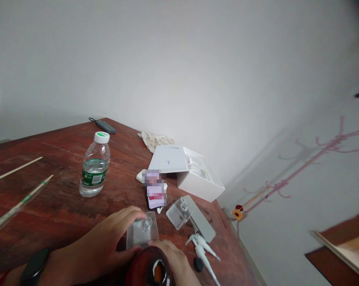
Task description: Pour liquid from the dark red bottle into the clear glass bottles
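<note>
My left hand (108, 242) curls around a small clear square bottle (142, 232) standing on the wooden table (48, 198), fingers on its top and side. My right hand (175, 264) wraps the neck of a dark amber bottle (151, 270) at the bottom edge; its mouth is uncapped and sits right beside the clear bottle. A black watch is on my left wrist.
A second clear bottle (178, 212) rests against a grey slab (201, 222). White pump heads (201, 248) and a black cap (198, 264) lie right of my hands. Behind: a phone (156, 194), an opened white box (187, 171), a water bottle (95, 165), chopsticks (18, 204), a cloth.
</note>
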The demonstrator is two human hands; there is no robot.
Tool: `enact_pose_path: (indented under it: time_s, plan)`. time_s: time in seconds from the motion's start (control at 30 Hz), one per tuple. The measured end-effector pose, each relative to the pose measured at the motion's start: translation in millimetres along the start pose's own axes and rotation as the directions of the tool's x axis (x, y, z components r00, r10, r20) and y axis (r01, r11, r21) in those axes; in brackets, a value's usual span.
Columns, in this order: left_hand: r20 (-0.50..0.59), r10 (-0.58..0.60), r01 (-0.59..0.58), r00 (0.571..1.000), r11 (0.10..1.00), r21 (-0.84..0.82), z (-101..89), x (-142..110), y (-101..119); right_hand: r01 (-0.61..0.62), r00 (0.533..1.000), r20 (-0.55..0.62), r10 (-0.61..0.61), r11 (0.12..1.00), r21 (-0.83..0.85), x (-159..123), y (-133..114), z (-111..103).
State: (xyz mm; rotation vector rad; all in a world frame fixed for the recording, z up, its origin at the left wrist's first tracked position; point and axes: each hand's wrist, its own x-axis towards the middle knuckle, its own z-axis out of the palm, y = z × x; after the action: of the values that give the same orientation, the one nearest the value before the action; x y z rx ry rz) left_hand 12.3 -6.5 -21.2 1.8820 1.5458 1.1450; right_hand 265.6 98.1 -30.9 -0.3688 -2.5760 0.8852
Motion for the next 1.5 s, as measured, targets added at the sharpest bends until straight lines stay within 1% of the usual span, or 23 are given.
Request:
enact_pose_path:
  time_s: [0.07,0.27,0.43,0.57,0.7,0.83,1.0,1.13,1.27,1.37,1.5]
  plan:
    - [0.016,0.009,-0.01,1.0,1.0,0.011,0.0,0,-2,-0.015,1.0,0.024,0.014,1.0,0.011,1,-10,-4]
    - [0.052,0.031,-0.033,0.998,0.999,0.034,-4.2,3,1,-0.116,0.992,-0.029,0.12,0.987,0.114,1,-36,-11]
    - [0.056,0.03,-0.031,0.998,0.999,0.024,-4.2,3,0,-0.142,0.989,-0.034,0.147,0.982,0.126,1,-47,-14]
    - [0.058,0.028,-0.03,0.998,0.999,0.025,-2.1,2,-3,-0.172,0.984,-0.028,0.177,0.976,0.132,2,-48,-13]
    - [0.074,0.041,-0.042,0.996,0.999,0.011,-1.7,2,-4,-0.211,0.977,0.025,0.21,0.966,0.151,5,-47,-14]
    - [0.072,0.054,-0.054,0.996,0.999,-0.004,-3.0,1,-5,-0.265,0.964,0.066,0.258,0.955,0.136,4,-44,-14]
    - [0.103,0.027,-0.027,0.994,1.0,-0.008,-4.3,1,-1,-0.28,0.959,0.095,0.268,0.947,0.155,2,-42,-13]
    - [0.079,0.026,-0.026,0.996,1.0,-0.004,-3.8,2,2,-0.279,0.96,0.076,0.269,0.945,0.174,4,-45,-14]
    - [0.057,0.036,-0.036,0.998,0.999,0.001,-3.9,1,2,-0.285,0.958,0.094,0.272,0.941,0.182,5,-48,-15]
    - [0.059,0.035,-0.035,0.998,0.999,0.003,-4.5,0,2,-0.297,0.954,0.087,0.286,0.936,0.188,5,-48,-14]
    - [0.077,0.025,-0.024,0.997,1.0,-0.008,-4.6,1,2,-0.288,0.957,0.097,0.274,0.935,0.205,7,-49,-14]
